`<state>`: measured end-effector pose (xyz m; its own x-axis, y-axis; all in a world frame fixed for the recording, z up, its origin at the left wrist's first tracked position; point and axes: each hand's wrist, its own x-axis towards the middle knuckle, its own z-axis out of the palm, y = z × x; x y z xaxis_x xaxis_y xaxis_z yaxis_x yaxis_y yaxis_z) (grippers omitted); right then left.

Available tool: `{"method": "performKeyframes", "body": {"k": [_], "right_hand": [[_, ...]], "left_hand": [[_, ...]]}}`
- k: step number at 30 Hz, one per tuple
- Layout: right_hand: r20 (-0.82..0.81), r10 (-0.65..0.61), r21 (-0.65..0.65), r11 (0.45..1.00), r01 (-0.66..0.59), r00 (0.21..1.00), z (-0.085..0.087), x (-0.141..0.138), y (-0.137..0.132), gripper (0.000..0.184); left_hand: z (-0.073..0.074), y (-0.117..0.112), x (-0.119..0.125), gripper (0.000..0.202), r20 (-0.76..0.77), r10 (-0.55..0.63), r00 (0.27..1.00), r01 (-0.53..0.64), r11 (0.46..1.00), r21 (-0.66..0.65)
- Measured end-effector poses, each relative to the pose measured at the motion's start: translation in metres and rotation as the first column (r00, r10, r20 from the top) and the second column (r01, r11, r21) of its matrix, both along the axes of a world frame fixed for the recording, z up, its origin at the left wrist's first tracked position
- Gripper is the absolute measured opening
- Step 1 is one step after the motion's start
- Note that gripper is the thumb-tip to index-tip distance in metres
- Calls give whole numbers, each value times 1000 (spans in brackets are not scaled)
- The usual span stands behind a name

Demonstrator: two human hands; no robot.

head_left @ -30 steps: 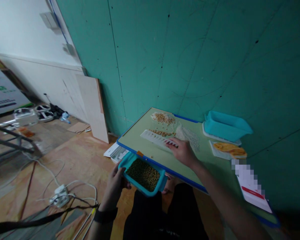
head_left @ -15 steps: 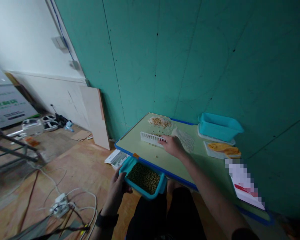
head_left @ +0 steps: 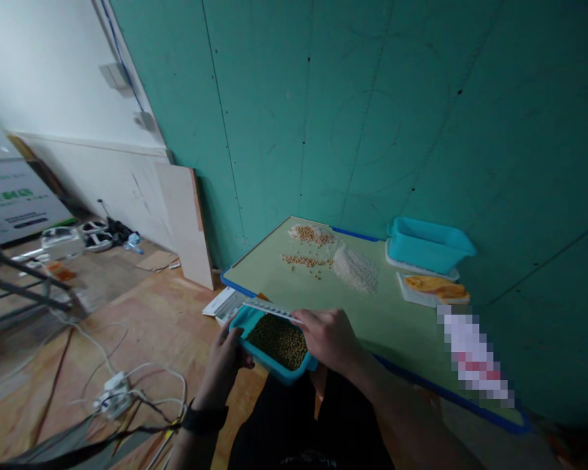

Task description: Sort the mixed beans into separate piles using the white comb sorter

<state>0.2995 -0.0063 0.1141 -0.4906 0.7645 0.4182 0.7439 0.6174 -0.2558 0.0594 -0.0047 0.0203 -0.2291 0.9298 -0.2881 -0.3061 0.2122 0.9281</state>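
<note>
The left hand (head_left: 227,358) has its fingers closed on one end of the turquoise container (head_left: 285,375), thumb on the rim; this container is just off the near edge of the table (head_left: 396,326), above the person's legs. The right hand (head_left: 329,334) grips the end of a white slotted strip (head_left: 268,308), which is over the far rim; whether they touch, I cannot tell. As I judge, if the one-ended hold of the left hand tilts, the beans (head_left: 291,349) could spill to the floor. Also, a knock from the strip could shake the container, and small beans could roll off the smooth tabletop.

The container looks like plastic, rectangular with rounded corners; its beans are round, dark green and pale yellow. On the table lie a loose row of yellowish beans (head_left: 304,261) and a grainy white heap (head_left: 355,269).
</note>
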Motion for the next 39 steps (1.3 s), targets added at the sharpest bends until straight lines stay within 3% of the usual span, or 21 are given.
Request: {"method": "performKeyframes", "body": {"k": [3, 8, 12, 17, 24, 32, 39], "right_hand": [[-54, -88, -15, 996, 87, 995, 9, 9, 10, 24], [-50, -380, 28, 924, 382, 923, 30, 54, 70, 22], [-52, -430, 51, 900, 432, 901, 28, 87, 95, 22], [-30, -469, 94, 878, 469, 883, 19, 103, 87, 22], [17, -497, 58, 867, 496, 867, 23, 105, 84, 22], [-3, -470, 62, 881, 469, 883, 18, 104, 87, 22], [-5, -535, 74, 842, 534, 845, 21, 111, 86, 23]], "left_hand": [[3, -1, 2, 77, 12, 3, 1000, -3, 1000, 2], [4, -5, 6, 73, 16, 9, 1000, -9, 1000, 10], [4, -9, 10, 68, -4, -18, 1000, 18, 999, 50], [6, -13, 18, 73, -14, -41, 999, 42, 998, 37], [-1, -12, 19, 80, -5, -12, 1000, 12, 1000, 5], [-4, -12, 16, 71, -26, -3, 1000, 4, 999, 34], [-6, -12, 15, 71, -7, -21, 1000, 21, 999, 45]]}}
